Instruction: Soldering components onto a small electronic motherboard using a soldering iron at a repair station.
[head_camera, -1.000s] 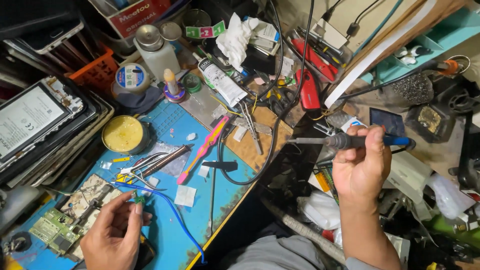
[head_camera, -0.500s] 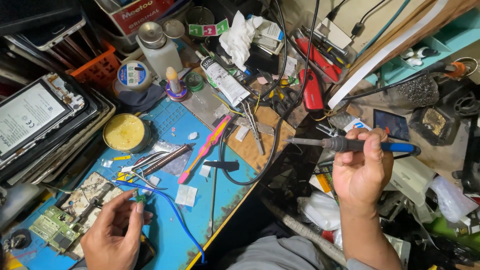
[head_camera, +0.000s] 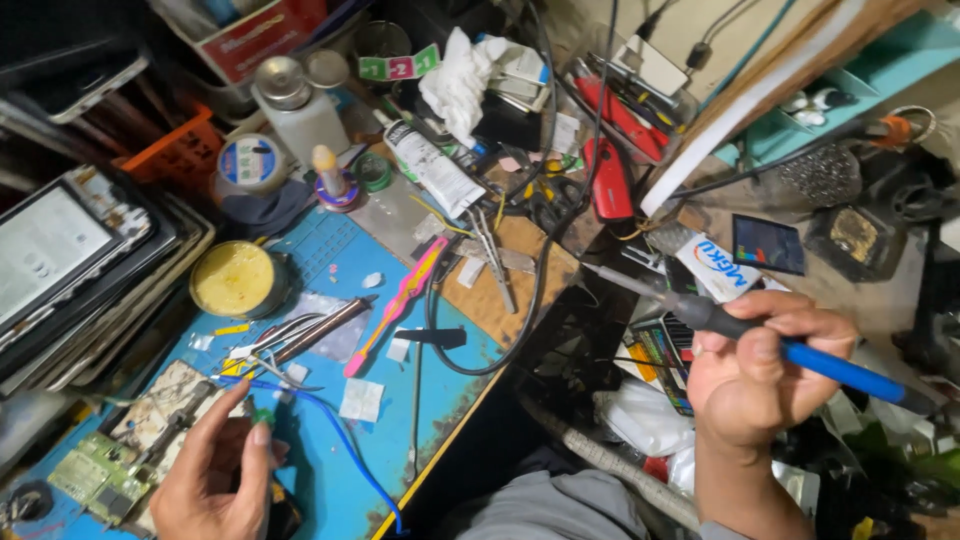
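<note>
Blue matting covers the cluttered table (head_camera: 330, 480), strewn with a round yellow flux tin (head_camera: 233, 279), a pink pry tool (head_camera: 397, 303), metal tweezers (head_camera: 300, 332) and a looping black cable (head_camera: 520, 300). Left hand (head_camera: 215, 475) rests by a bare green circuit board (head_camera: 100, 478), fingers (head_camera: 258, 440) pinched together on a small green part at a thin blue wire (head_camera: 330, 430). Right hand (head_camera: 760, 375), off the table's edge, has its fingers clamped on a soldering iron (head_camera: 740, 328) with a black grip and blue handle, its metal tip pointing toward the table.

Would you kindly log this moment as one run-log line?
left hand: pinching small green part over circuit board | right hand: gripping soldering iron, tip raised off blue mat | blue wire on mat
</note>
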